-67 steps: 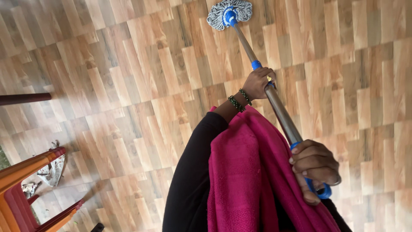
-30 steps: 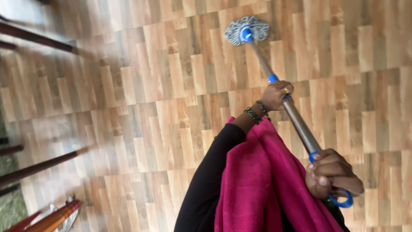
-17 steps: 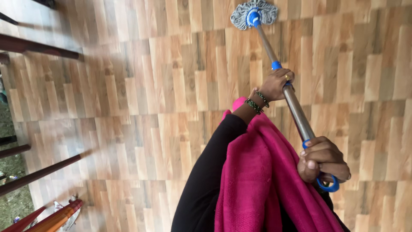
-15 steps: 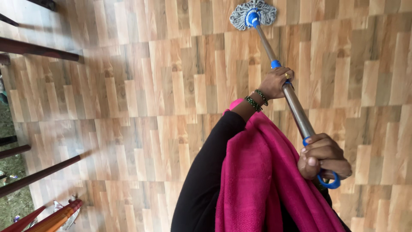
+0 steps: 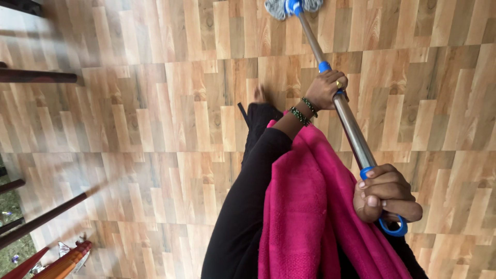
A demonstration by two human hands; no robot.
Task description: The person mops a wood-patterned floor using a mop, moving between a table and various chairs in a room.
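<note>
Left hand: left hand [image 5: 324, 89] closed round the mop handle [image 5: 347, 124] just below the blue collar [image 5: 324, 66]; ring on one finger, dark bead bracelets [image 5: 304, 110] at the wrist.
Right hand: right hand [image 5: 385, 194] fisted round the blue grip at the top end of the handle; blue hanging loop [image 5: 392, 228] pokes out below the fist.
Mop handle: metal tube, slanting from the right hand at lower right up to the mop head at the top edge; both hands on it, well apart.
Mop head: mop head [image 5: 292, 7] grey strands round a blue hub, flat on the floor, cut off by the upper frame edge.
Clothing: pink cloth [image 5: 305, 212] draped down the front, between the two arms; black sleeve [image 5: 258, 170] beside it. A bare foot [image 5: 260, 95] shows just beyond the sleeve.
Floor: wood-pattern floor [image 5: 170, 119] open on all sides of the handle; broad bare stretch left of the body and right of the handle.
Left margin: dark thin legs or rods [image 5: 39, 76] enter from the left edge, upper and lower; orange-red furniture legs [image 5: 57, 261] at the bottom-left corner. All well apart from mop and hands.
Blur: left margin smeared; what those legs belong to cannot be told.
</note>
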